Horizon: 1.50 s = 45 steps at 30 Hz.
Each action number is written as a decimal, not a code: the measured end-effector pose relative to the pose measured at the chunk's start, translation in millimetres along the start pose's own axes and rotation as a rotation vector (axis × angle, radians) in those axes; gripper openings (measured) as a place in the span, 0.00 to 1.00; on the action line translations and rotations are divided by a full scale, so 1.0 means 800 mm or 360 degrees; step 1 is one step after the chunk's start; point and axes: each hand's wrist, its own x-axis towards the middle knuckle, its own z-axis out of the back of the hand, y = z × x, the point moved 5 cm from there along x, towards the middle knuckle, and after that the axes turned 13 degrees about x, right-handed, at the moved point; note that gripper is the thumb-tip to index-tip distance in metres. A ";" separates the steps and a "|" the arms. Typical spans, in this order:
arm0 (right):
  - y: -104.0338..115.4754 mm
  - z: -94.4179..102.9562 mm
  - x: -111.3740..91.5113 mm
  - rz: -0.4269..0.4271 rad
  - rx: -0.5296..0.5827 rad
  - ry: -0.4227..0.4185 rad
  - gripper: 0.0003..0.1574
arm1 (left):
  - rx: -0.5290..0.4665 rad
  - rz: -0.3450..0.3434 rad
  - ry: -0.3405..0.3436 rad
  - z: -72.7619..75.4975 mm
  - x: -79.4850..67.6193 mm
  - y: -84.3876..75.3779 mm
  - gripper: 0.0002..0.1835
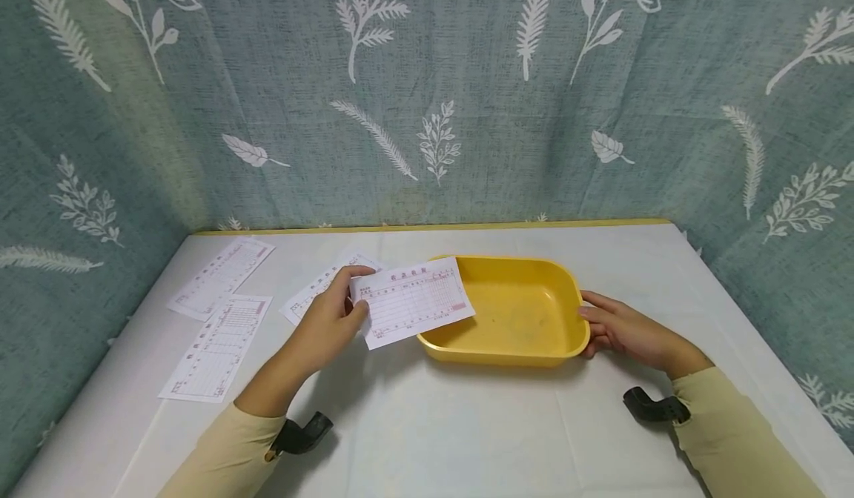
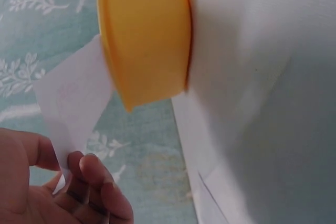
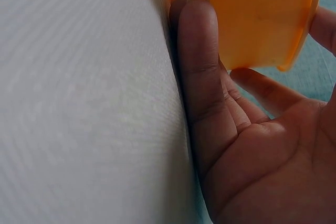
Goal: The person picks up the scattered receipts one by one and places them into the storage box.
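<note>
My left hand (image 1: 328, 324) pinches a white printed receipt slip (image 1: 415, 301) by its left end, thumb in front and fingers behind. The slip is tilted, and its right part overlaps the left end of a yellow plastic basin (image 1: 523, 313) in the head view. In the left wrist view the slip (image 2: 73, 95) reaches up to the basin's rim (image 2: 105, 35). At the basin's right end, my right hand (image 1: 630, 333) holds it, thumb at the rim and fingers against the outer wall (image 3: 257, 19). Another receipt slip (image 1: 303, 301) lies flat, partly hidden behind my left hand.
Two more printed slips, a far one (image 1: 220, 277) and a nearer one (image 1: 216, 350), lie on the left of the white-covered table (image 1: 454, 431), their ends close together. Patterned green cloth (image 1: 293, 127) stands around the back and sides. A dark wrist mount (image 1: 303, 435) sticks out from each sleeve.
</note>
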 end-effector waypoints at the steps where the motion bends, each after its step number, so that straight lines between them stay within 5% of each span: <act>1: 0.000 0.000 0.000 0.0003 0.0003 -0.0002 0.48 | 0.0001 -0.0002 0.0004 -0.001 0.001 -0.001 0.24; 35: 0.002 -0.001 0.003 0.0008 0.0016 0.0005 0.49 | 0.0040 -0.0134 0.0071 -0.026 0.019 -0.038 0.25; 45: -0.002 0.004 0.004 -0.0015 0.0001 -0.0012 0.49 | 0.0140 -0.0196 -0.0001 -0.034 0.024 -0.039 0.30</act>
